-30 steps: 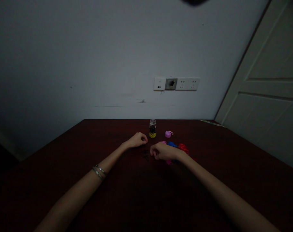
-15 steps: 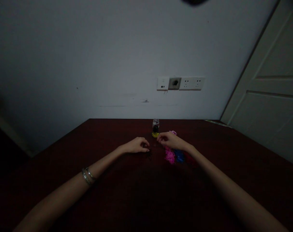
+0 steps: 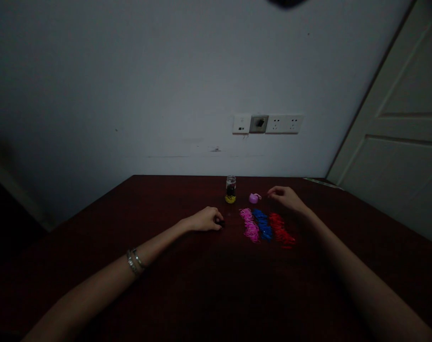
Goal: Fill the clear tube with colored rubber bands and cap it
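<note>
My left hand (image 3: 206,219) rests on the table left of the piles, fingers curled round a small dark bundle (image 3: 220,222) whose kind is too dim to tell. My right hand (image 3: 286,197) is behind the red pile with thumb and fingers pinched together; what is in them, if anything, is too small to make out. Thin loose strands lie in a pink pile (image 3: 250,225), a blue pile (image 3: 262,224) and a red pile (image 3: 281,230), side by side. A pink lid (image 3: 253,198) with a loop sits between the right hand and an upright clear jar (image 3: 230,183) with dark and yellow contents.
The dark red table (image 3: 159,294) meets a pale wall (image 3: 166,85) at its back edge. Wall sockets (image 3: 283,124) are set above the jar. A panelled door (image 3: 397,142) stands at the right.
My right hand has moved right, from beside the jar to past the pink lid, uncovering the lid and the red and blue piles. My left hand has shifted slightly right and a dark bundle shows in it.
</note>
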The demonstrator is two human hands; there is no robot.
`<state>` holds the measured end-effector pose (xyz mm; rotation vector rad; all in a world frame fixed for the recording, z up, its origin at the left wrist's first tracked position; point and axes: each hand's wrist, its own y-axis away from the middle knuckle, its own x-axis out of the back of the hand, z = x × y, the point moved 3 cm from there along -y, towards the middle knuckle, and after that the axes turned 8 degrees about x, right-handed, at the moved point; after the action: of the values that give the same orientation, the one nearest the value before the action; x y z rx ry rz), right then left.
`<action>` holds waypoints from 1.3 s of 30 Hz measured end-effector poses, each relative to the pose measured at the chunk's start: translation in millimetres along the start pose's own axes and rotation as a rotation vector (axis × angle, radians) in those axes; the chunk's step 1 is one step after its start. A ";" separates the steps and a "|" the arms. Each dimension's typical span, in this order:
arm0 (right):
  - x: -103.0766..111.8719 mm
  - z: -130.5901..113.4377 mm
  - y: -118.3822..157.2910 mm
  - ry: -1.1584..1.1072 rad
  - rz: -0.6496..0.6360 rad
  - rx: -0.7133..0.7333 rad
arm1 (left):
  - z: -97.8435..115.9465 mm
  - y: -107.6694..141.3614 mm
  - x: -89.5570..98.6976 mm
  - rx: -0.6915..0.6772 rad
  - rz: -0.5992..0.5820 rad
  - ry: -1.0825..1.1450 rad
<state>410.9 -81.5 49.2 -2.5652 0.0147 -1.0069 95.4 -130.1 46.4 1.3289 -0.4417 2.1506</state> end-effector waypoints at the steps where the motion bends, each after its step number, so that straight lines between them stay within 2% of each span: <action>1: 2.7 11.3 2.6 0.004 0.035 -0.033 | 0.3 -1.1 -0.3 0.006 -0.003 0.009; 5: 9.6 51.0 14.1 0.021 0.109 -0.096 | 1.1 -4.8 -1.8 0.028 -0.026 -0.001; 8: 13.2 69.8 20.5 0.066 0.202 -0.131 | 1.2 -6.8 -2.3 0.043 -0.043 -0.043; 12: 11.5 78.6 23.0 0.049 0.260 -0.129 | 4.0 -7.0 -1.2 0.047 -0.051 -0.101; 19: 7.5 80.6 20.9 0.132 0.219 -0.095 | 7.7 -7.5 7.0 0.044 -0.039 -0.073; 22: 7.8 80.9 20.7 0.150 0.214 -0.105 | 7.5 -12.5 21.1 0.037 0.011 -0.015; 25: 7.6 81.6 20.6 0.160 0.221 -0.107 | 7.8 -23.3 43.6 0.027 0.097 0.034; 33: 6.6 84.4 19.0 0.163 0.214 -0.114 | 14.3 -80.7 106.6 -0.017 0.262 0.089; 36: 6.5 83.6 18.8 0.152 0.218 -0.110 | 21.0 -99.3 119.0 -0.034 0.293 0.048; 39: 6.3 81.7 19.1 0.131 0.226 -0.090 | 26.3 -111.8 121.9 -0.029 0.270 0.002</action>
<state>471.7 -71.9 -8.1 -2.5015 0.3837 -1.1049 141.1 -21.1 165.2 1.3140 -0.6831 2.3522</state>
